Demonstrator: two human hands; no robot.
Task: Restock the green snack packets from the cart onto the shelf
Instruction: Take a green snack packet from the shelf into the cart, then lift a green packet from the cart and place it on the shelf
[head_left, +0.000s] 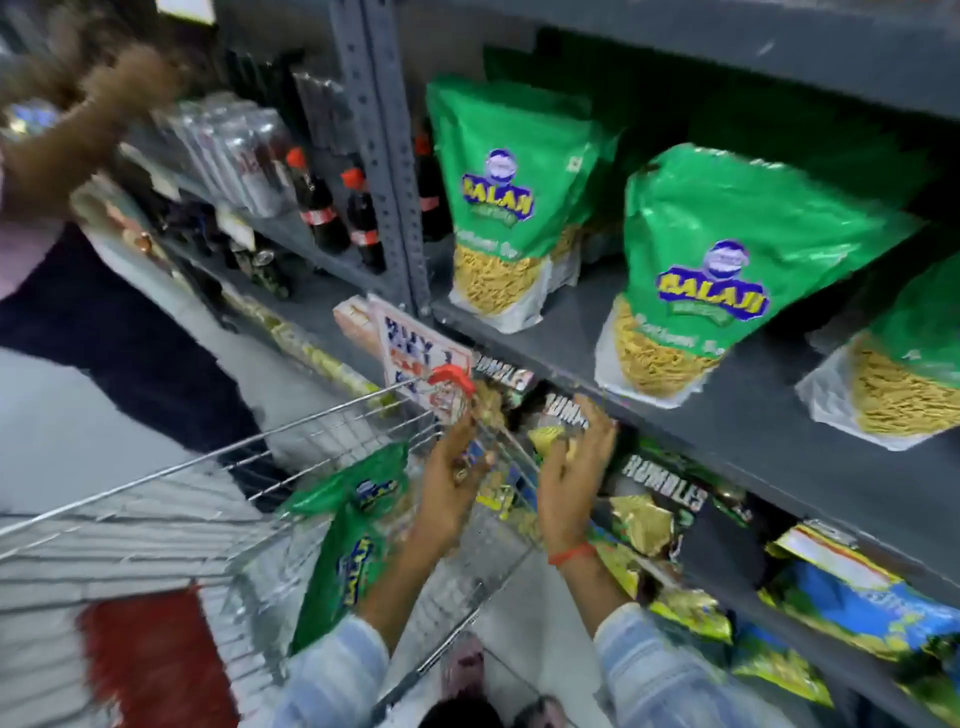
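Green snack packets stand on the grey shelf (675, 415): one at the left (498, 208), one in the middle (717, 249), a third cut off at the right edge (914, 364). More green packets (348, 519) lie in the wire cart (156, 519) below. My left hand (452, 478) hovers over the cart's far corner, fingers spread and blurred. My right hand (576, 467) is just below the shelf edge, palm open, fingers apart. Neither hand holds a packet.
Another person's arm (78, 130) reaches in at the upper left. Cola bottles (337, 213) stand on the neighbouring shelf. Dark and yellow snack bags (660, 509) fill the lower shelf. A promo sign (415, 353) hangs at the shelf post.
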